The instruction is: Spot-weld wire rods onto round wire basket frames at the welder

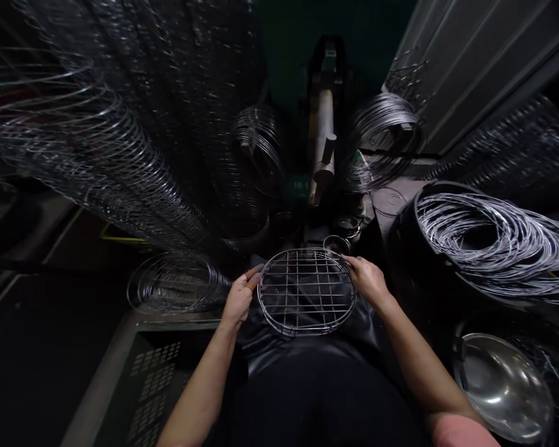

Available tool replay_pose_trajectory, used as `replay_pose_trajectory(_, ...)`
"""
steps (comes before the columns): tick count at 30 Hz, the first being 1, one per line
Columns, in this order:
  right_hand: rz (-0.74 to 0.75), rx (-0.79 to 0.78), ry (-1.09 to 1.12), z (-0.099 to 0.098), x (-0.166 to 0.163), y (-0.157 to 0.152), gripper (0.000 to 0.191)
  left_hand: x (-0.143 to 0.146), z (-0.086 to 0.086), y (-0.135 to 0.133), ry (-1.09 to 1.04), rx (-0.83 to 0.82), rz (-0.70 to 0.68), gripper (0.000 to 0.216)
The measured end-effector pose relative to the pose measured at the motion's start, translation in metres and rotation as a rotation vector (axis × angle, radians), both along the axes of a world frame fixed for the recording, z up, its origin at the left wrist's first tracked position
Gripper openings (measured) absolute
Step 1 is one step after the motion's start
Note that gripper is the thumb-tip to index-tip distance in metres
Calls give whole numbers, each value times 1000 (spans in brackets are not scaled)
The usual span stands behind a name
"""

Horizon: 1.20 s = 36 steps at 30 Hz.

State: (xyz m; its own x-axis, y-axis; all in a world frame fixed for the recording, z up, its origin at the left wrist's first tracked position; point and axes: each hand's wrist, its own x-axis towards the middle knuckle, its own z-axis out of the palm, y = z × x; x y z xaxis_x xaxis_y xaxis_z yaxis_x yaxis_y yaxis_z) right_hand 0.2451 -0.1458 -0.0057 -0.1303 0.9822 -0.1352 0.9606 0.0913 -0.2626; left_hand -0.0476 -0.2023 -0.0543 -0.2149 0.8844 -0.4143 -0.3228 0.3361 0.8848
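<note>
Round wire grid, held flat above a dark apron at lower centre of the frame. Its crossed rods and bent rim suggest a light, stiff piece that would flex little; the thin, bright steel may be slippery, and the rim offers the natural place to take hold. Left hand grasps the rim at the grid's left edge, and right hand grasps it at the upper right. How tightly either hand clenches cannot be judged from this view. Just beyond the grid sits a small metal cup, its contents too dark to make out. At right, a black tub holds loose coils of steel wire. At lower right lies a polished steel bowl, its inside apparently bare, though shadow limits the view.
</note>
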Motion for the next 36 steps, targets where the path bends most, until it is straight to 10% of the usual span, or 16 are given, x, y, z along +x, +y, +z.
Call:
replay_pose_trajectory(8,-34,-67,587,-19,23,2,31,-1,-2,-1,-31,18,-3,53)
replay_pose_trajectory(14,-10,18,601,-16,19,0,30,-3,-1,1,49,28,-13,60)
replay_pose_trajectory(27,55,209,514,-26,19,-24,33,-13,10,-2,905,314,-245,37)
replay_pose_trajectory(36,29,169,548,-32,22,-20,35,-15,15,-3,957,313,-301,34)
